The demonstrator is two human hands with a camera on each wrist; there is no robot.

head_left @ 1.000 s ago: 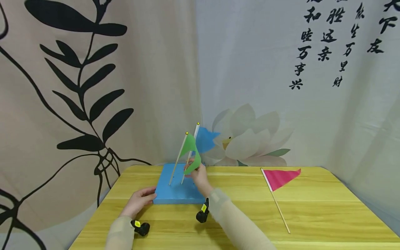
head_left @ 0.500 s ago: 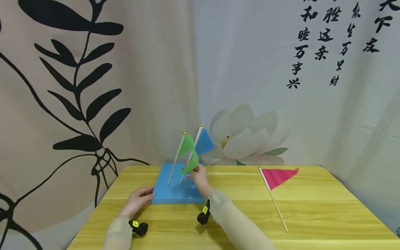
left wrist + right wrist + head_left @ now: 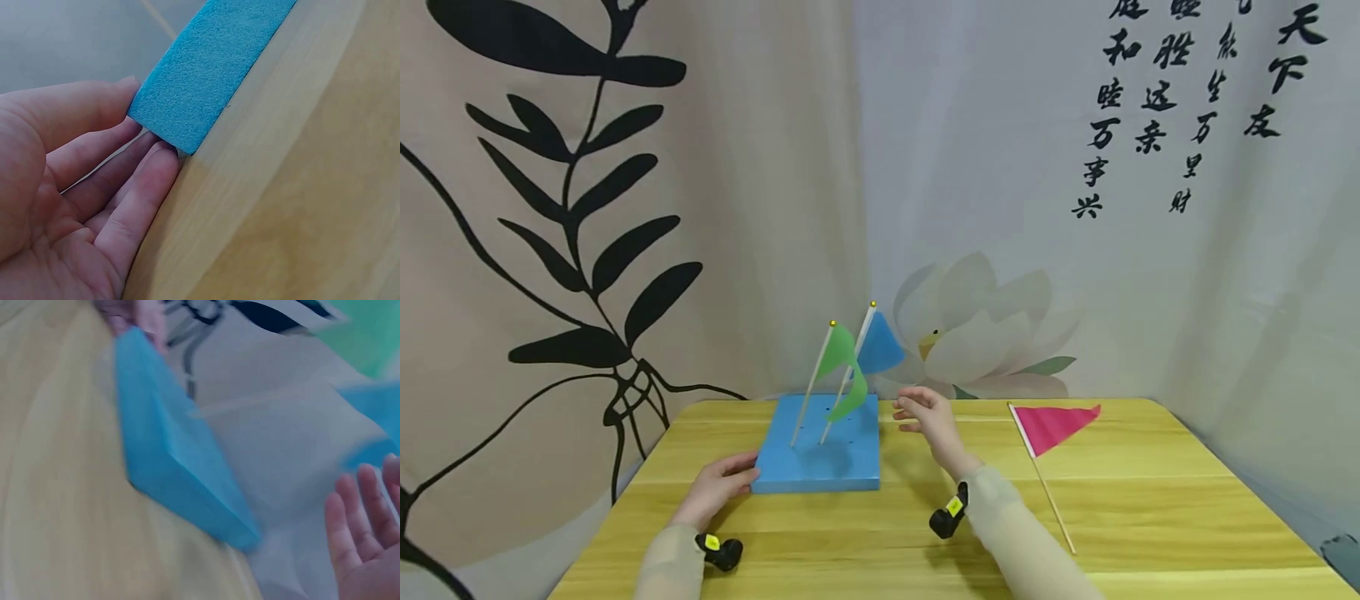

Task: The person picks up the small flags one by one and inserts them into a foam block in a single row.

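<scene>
On the table lies a blue foam board (image 3: 820,471) with small holes in its top. A green flag (image 3: 833,357) and a blue flag (image 3: 880,346) stand in it on thin, right-leaning sticks. The green cloth curls across the blue flag's stick. My left hand (image 3: 718,483) touches the board's front-left corner, thumb at the upper edge and relaxed fingers against the side (image 3: 125,219). To the right of the board, my right hand (image 3: 932,425) is apart from it, fingers loosely bent and holding nothing; in the right wrist view its fingers (image 3: 372,519) are spread near the blue cloth.
A pink triangular flag (image 3: 1056,427) on a stick lies on the wooden table (image 3: 1165,500) at the right. A curtain (image 3: 790,167) with printed leaves, a lotus and writing hangs behind the table. Each wrist wears a small black camera (image 3: 950,512).
My right hand has let go of the blue flag's stick and moved right, off the board. The blue flag now stands by itself. My left hand stays at the board's corner.
</scene>
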